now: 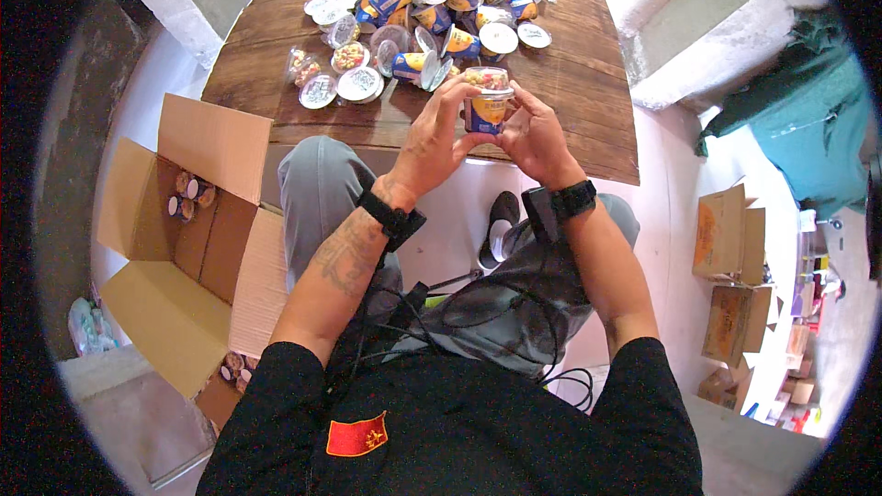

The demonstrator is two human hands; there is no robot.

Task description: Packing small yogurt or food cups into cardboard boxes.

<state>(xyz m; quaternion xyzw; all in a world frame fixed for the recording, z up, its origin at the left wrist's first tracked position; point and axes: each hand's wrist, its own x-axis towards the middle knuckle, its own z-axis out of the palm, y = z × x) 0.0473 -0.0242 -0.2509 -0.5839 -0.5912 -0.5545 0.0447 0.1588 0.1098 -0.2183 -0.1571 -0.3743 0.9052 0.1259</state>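
Note:
Both my hands hold one small cup point(487, 99) with a clear lid and colourful pieces inside, above the near edge of the wooden table point(588, 83). My left hand point(438, 133) grips its left side, fingers curled over the rim. My right hand point(530, 136) grips its right side. A heap of similar cups point(432, 0), many lying on their sides with foil lids showing, covers the far part of the table. Black bands sit on both wrists.
An open cardboard box point(184, 220) with a few cups at its bottom stands on the floor at my left. More cardboard boxes point(730, 285) are stacked at the right. A teal cloth point(808, 119) lies at the far right. Cables hang over my lap.

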